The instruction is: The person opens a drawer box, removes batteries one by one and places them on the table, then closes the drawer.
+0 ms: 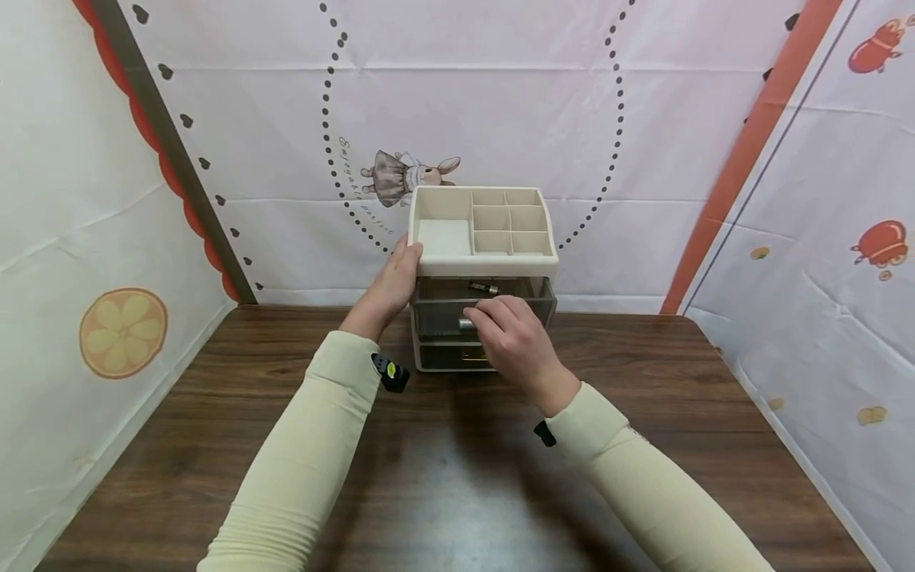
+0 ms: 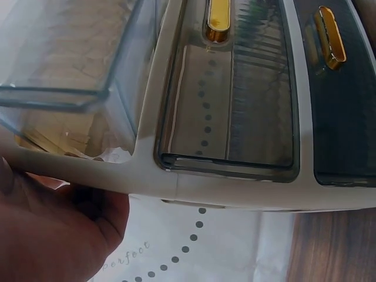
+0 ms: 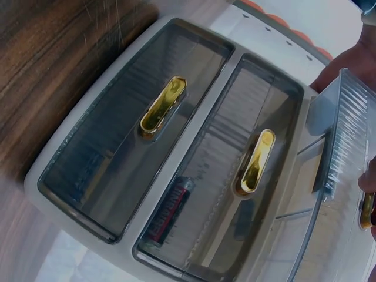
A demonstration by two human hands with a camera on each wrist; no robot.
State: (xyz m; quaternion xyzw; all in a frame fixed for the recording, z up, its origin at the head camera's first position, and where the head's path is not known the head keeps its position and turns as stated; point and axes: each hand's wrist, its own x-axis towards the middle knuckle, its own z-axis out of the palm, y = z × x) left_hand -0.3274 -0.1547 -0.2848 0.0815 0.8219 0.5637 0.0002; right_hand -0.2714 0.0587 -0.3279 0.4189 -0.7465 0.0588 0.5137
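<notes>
Bracing the organizer (image 1: 486, 267) on the counter (image 1: 443, 477), our left hand (image 1: 390, 284) shows in the head view at its upper left side, thumb at the front corner and fingers clamped round the edge. Our right hand (image 1: 520, 343) is at the front of the top drawer (image 1: 436, 318), which stands out from the body, with a small dark cylinder (image 1: 482, 287) visible in its opening. The step seems to be working this drawer; we cannot tell whether it is being drawn or pushed. Either way, we should move it straight and slowly, so the cylinder doesn't roll. In the left wrist view, the middle drawer (image 2: 258, 106) and bottom drawer (image 2: 346, 117) sit flush in the frame while the top one juts out; the left fingers go partly out of sight behind the side. That hold looks well placed for resisting a tug, and we'd press evenly so the light-looking body neither slides nor tips. In the right wrist view, our right thumb and fingers are together on the gold handle (image 3: 367, 212) of the top drawer, partly cut off by the picture's edge. A battery (image 3: 167, 212) shows through the middle drawer's front. With the handle set at the drawer's centre, an even pull or push there should avoid skewing it in its slot.
</notes>
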